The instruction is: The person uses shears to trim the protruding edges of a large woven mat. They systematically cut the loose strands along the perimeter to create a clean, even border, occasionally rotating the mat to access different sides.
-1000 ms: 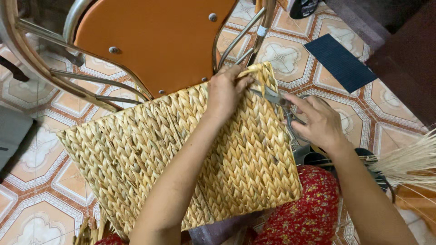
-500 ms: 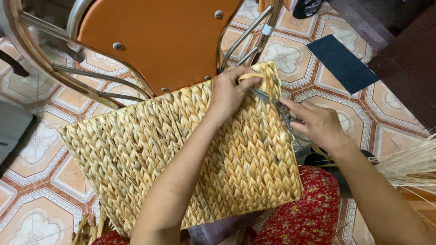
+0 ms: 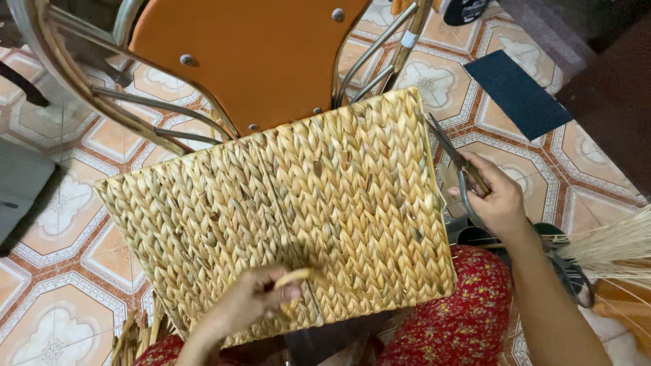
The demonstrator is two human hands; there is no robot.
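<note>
Patterned tile floor [image 3: 61,210] and an orange chair [image 3: 258,54] lie below me; my left hand [image 3: 251,301] pinches a straw [image 3: 295,276] on the mat [image 3: 285,210], right hand [image 3: 495,196] closed around scissors [image 3: 454,156].

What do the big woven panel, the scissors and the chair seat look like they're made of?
Woven panel: dried plant fibre, perhaps straw or water hyacinth; matte tan plaited strands. Scissors: dull grey metal blades. Chair seat: smooth orange board, plastic or plywood, bolted onto shiny metal tubing.
</note>
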